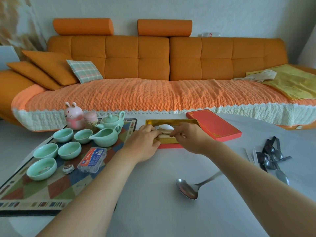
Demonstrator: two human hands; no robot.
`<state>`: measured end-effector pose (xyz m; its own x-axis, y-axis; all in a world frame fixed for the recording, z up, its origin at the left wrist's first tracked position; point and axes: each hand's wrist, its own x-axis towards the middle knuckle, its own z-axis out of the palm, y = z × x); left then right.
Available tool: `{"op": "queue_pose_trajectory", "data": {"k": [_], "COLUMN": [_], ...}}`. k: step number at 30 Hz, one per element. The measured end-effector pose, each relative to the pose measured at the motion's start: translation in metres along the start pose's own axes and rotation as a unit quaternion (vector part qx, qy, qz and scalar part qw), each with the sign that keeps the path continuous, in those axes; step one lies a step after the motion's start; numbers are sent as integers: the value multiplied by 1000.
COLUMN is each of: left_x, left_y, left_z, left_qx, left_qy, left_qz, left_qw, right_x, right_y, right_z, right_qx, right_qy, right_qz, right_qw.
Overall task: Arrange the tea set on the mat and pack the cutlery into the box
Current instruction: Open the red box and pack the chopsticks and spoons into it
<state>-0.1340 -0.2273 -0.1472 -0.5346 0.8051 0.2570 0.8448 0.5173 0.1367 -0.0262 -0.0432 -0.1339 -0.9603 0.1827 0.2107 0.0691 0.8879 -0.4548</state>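
Both my arms stretch out over the white table (153, 211). Close to me, between them, lies a big shiny spoon (187, 189) with its bowl facing up. My left hand (145, 142) holds the near left corner of the gold box (171, 120). Its fingers bend over the edge and its thumb is on the front wall. My right hand (189, 137) is over the box too. Its finger and thumb pinch the end of a thin pale stick (165, 133) that lies inside. A white spoon (165, 126) lies in the box just behind the stick. The red lid (213, 124) lies flat just to the right of the box. Far to my right is a heap of metal cutlery (271, 156).

On my left is the colourful mat (42, 190). On it stand a green teapot (112, 121), a green jug (106, 136) and five green cups (69, 150), all close together. A plastic case (92, 159) lies on the mat near the cups. A pink bunny (74, 116) stands behind the cups. An orange sofa (136, 57) is behind the table.
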Motion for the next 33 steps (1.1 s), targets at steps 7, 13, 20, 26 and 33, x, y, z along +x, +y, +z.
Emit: {"op": "queue_pose_trajectory", "data": {"k": [7,13,20,26,33], "left_x": [-9,-22,-53,-67,-61], "left_y": [6,29,57,70,73], "left_z": [-1,-20,-42,-36,-21], "left_qx": [29,-27,-120,-157,-210], "left_qy": [-25,33,-184,-219,-173], "left_qz": [17,85,86,105,99], "left_qw": [999,996,972,957,957], "right_x": [-19,-38,-77,-87,-83], "right_y": [-1,-5,-12,-2,-7], "right_z": [-6,-24,-48,-44,-42], "right_qx": [-82,-55,-48,-61,-58], "right_qy": [-46,22,-140,-270,-260], "right_qz": [-8,-86,-33,12,8], "right_qw": [995,995,988,961,964]}}
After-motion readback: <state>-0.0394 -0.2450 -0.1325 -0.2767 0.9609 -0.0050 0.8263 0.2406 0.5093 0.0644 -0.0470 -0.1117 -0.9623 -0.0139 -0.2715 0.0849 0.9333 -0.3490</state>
